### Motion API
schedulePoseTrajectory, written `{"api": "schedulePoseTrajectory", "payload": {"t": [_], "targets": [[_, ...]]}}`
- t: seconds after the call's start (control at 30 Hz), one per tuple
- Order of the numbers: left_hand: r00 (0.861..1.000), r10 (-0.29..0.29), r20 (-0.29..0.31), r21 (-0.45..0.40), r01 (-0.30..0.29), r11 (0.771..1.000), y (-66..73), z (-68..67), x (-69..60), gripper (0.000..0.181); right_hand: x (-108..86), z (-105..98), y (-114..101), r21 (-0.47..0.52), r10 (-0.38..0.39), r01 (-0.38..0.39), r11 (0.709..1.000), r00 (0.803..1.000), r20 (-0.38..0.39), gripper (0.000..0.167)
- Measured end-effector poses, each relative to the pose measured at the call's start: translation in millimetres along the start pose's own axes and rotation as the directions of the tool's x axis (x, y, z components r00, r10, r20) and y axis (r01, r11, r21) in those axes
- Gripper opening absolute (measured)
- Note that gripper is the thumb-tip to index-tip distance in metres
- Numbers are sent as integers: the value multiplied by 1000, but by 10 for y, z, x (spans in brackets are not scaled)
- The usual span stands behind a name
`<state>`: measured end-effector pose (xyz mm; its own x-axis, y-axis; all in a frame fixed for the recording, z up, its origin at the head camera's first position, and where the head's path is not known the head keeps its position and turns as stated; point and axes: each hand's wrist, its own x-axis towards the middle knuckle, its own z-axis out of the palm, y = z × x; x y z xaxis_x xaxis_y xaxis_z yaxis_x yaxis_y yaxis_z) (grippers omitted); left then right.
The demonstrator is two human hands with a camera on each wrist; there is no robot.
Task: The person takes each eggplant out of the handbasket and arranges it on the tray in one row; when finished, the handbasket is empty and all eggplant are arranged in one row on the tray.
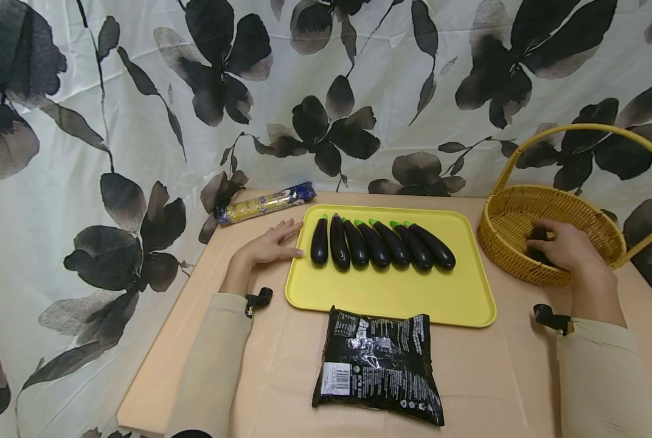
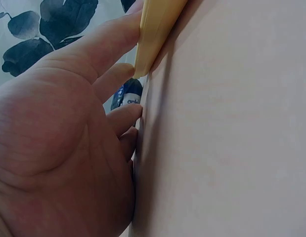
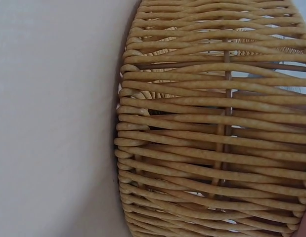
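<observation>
Several dark purple eggplants with green stem ends lie side by side on a yellow tray. At the tray's left edge, my left hand touches the rim with straight fingers and thumb; in the left wrist view, the palm shows beside the tray's edge. My right hand reaches inside a yellow wicker basket and grips a dark eggplant, partly covered by the fingers. The basket's woven side fills most of the right wrist view and hides that hand's fingers.
A black printed plastic package lies in front of the tray. Behind the tray's left corner is a long yellow and blue packet. The basket's tall arched handle rises over its opening. A floral curtain hangs behind the table.
</observation>
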<state>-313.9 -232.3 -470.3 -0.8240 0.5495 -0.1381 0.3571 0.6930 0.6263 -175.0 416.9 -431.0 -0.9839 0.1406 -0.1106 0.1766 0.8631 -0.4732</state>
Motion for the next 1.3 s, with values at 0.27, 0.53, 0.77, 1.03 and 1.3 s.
{"api": "schedulePoseTrajectory", "payload": {"t": [0.27,0.53,0.77,1.03,1.3], "targets": [[1000,5,-7,-15,-5,1000,24,9,-13,92,37,-15,20,-41,-20,22,999,998,54,76],[1000,11,-11,-20,-11,1000,35,7,-21,91,41,-29,4,-49,-19,23,999,996,86,75],[1000,6,-9,-14,-6,1000,20,11,-12,92,-26,-20,-103,61,26,-21,998,995,-92,70],[1000,2,-2,-7,-2,1000,10,9,-13,93,-70,108,-348,188,10,55,981,945,-328,62],[1000,3,-3,-16,-3,1000,15,8,-20,93,-102,160,-561,272,-19,151,950,902,-432,57]]}}
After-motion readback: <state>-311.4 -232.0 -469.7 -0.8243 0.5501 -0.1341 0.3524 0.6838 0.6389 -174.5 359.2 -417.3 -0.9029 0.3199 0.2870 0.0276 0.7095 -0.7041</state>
